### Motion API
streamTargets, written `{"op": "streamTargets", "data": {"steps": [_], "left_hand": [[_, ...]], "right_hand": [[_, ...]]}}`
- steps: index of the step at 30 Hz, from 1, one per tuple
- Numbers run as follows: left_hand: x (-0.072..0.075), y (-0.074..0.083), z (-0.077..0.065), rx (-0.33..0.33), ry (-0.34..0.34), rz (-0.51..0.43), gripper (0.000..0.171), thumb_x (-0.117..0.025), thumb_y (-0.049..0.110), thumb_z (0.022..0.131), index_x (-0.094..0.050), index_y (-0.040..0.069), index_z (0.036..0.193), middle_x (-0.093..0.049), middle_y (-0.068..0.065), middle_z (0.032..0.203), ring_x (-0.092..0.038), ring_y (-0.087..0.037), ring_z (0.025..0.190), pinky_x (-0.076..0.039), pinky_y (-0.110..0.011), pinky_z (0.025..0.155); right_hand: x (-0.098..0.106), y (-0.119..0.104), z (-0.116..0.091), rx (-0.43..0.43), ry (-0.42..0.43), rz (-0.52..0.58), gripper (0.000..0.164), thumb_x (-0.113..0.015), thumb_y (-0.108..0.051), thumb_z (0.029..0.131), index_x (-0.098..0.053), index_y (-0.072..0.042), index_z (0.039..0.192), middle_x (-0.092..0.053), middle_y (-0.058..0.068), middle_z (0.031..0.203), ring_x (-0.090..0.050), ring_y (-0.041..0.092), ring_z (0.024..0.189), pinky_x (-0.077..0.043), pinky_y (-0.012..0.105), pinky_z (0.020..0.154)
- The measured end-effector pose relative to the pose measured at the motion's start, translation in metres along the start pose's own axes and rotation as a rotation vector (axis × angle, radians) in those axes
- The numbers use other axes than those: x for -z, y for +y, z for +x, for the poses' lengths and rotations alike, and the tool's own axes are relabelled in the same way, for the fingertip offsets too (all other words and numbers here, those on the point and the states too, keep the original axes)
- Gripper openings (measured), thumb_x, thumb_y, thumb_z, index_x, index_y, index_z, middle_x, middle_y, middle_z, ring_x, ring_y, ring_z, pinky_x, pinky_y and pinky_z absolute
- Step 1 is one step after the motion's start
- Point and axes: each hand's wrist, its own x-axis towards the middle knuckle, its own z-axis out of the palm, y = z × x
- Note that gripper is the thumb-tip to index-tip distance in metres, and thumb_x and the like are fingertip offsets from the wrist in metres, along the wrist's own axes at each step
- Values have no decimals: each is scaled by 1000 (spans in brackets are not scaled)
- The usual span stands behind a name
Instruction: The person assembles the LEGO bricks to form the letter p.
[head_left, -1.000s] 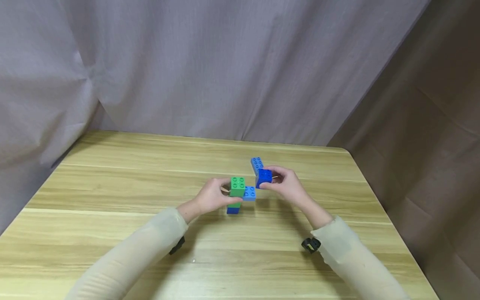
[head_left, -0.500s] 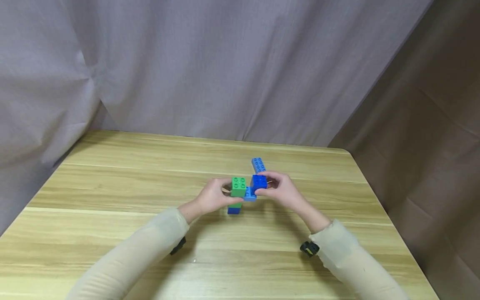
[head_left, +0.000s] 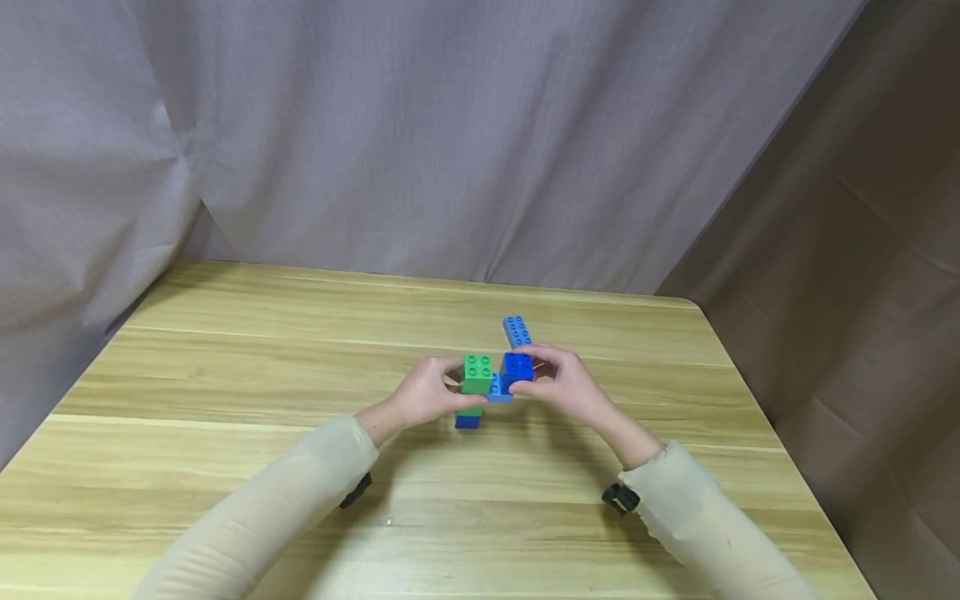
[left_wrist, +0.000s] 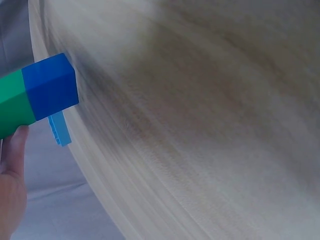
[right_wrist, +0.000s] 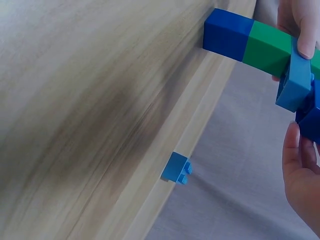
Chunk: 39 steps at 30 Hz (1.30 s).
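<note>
My left hand (head_left: 423, 392) grips a stack of toy building bricks between thumb and fingers. A green brick (head_left: 477, 375) tops it. Below come a light blue brick (right_wrist: 295, 82) that juts out to the right, another green brick (right_wrist: 267, 48) and, lowest, a dark blue brick (right_wrist: 227, 32). My right hand (head_left: 570, 385) pinches a second dark blue brick (head_left: 517, 368), which sits over the studs on the light blue brick's jutting end, beside the top green brick. In the left wrist view only part of my left hand (left_wrist: 12, 190) shows.
Behind my right hand, a separate light blue brick (head_left: 516, 330) lies on the wooden table (head_left: 300, 333), studs up. A grey curtain (head_left: 420, 142) hangs along the table's back edge, and a brown one (head_left: 840, 333) at the right.
My right hand has brought its dark blue brick left and down onto the light blue brick's jutting end. My left hand and the stack have stayed nearly still.
</note>
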Motion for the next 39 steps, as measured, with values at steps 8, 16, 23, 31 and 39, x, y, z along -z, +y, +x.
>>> {"op": "streamTargets", "data": {"steps": [8,16,23,31,39], "left_hand": [[0,0,0,-16,-2,7,36,-78,25,76,-66,8,106,-70,-6,96,-67,-15,86,-57,-20,73],[1,-1,0,-42,4,17,37,-78,25,76,-66,7,106,-70,-6,96,-67,-15,87,-57,-19,74],[0,-3,0,-54,17,16,35,-78,22,76,-66,6,104,-70,-8,95,-67,-17,86,-57,-19,74],[0,-2,0,-43,19,7,35,-78,21,75,-66,5,105,-70,-9,96,-68,-18,87,-57,-19,73],[-1,-3,1,-32,15,0,35,-78,22,75,-66,6,105,-70,-7,96,-66,-17,89,-57,-20,75]], "right_hand": [[0,2,1,31,-1,-21,46,-73,-16,81,-59,-1,122,-62,19,117,-62,24,94,-55,33,83],[1,1,2,85,-21,-49,47,-72,-14,81,-58,1,123,-61,21,117,-63,28,98,-54,44,87],[1,-1,-1,98,-25,-84,47,-72,-13,81,-58,2,123,-59,22,121,-62,30,104,-55,34,90],[-2,2,-2,115,1,-75,47,-73,-12,80,-58,2,122,-59,22,119,-61,31,104,-54,37,91],[-5,4,-3,83,1,-26,46,-72,-11,81,-55,2,123,-60,21,117,-62,30,100,-54,45,89]]}}
